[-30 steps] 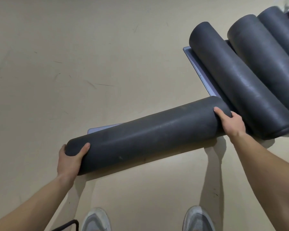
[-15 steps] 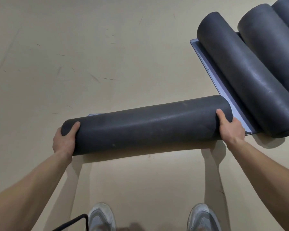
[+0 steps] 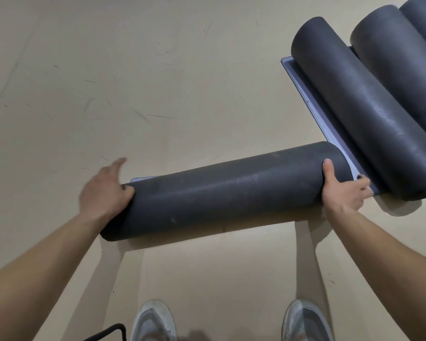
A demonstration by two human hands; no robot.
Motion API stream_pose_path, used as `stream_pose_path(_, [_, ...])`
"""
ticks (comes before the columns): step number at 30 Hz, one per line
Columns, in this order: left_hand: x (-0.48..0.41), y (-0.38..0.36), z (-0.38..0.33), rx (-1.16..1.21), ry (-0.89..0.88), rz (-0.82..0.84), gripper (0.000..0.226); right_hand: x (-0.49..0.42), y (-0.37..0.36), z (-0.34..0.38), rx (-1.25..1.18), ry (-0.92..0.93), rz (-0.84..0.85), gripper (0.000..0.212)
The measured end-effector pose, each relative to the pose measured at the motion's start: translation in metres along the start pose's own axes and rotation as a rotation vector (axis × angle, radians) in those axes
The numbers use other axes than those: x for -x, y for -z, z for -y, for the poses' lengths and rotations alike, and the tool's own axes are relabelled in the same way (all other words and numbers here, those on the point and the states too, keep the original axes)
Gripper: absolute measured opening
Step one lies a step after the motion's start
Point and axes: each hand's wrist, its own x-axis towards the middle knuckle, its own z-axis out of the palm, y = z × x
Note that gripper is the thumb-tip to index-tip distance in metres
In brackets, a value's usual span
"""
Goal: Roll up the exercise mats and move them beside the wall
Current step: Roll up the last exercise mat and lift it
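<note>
— Rolled mat (image 3: 231, 200): gripped how?

— Clamped at its right end by right hand (image 3: 340, 190), thumb (image 3: 328, 168) laid over the top, other digits curled round the end face. At the opposite end, only pressed by left hand (image 3: 103, 190): palm against the roll, fingers (image 3: 118, 163) stretched forward and spread, not wrapped. Blurred there, so hard to read more.

— And lying where?

— Down on the floor (image 3: 133, 70), just ahead of the shoes (image 3: 153, 321). Long axis across the body, left to right, a little slanted, right end further away. Behind the left part, a pale flat strip (image 3: 143, 179) peeking out, probably the last unrolled bit.

— Which way to go from here?

— Ahead and to the right, toward the other rolls (image 3: 354, 107), side by side on a pale flat sheet (image 3: 303, 82). Right end touching the near corner of that sheet, or just beside it; cannot tell which. Right hand clearly the nearer one to them.

— So a straight push?

— Probably not. Axis nearly crosswise to theirs, so likely a need to swing the left end forward around the right one, then to tuck in alongside. Wall itself not in view.
</note>
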Motion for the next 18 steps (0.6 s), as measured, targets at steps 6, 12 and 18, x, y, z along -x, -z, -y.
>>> stream_pose_path(6, [-0.008,-0.026,-0.085,-0.122,-0.273,0.578,0.113,0.039,-0.027,-0.019,-0.209,-0.429,0.033,0.117])
stream_pose_path(12, [0.020,-0.057,-0.094,0.119,-0.038,0.756,0.100,0.048,-0.039,0.019,-0.388,0.083,0.464,0.109])
stream_pose_path(18, [0.040,-0.085,-0.133,0.120,-0.172,0.681,0.117,0.072,-0.054,-0.012,-0.350,0.005,0.829,0.089])
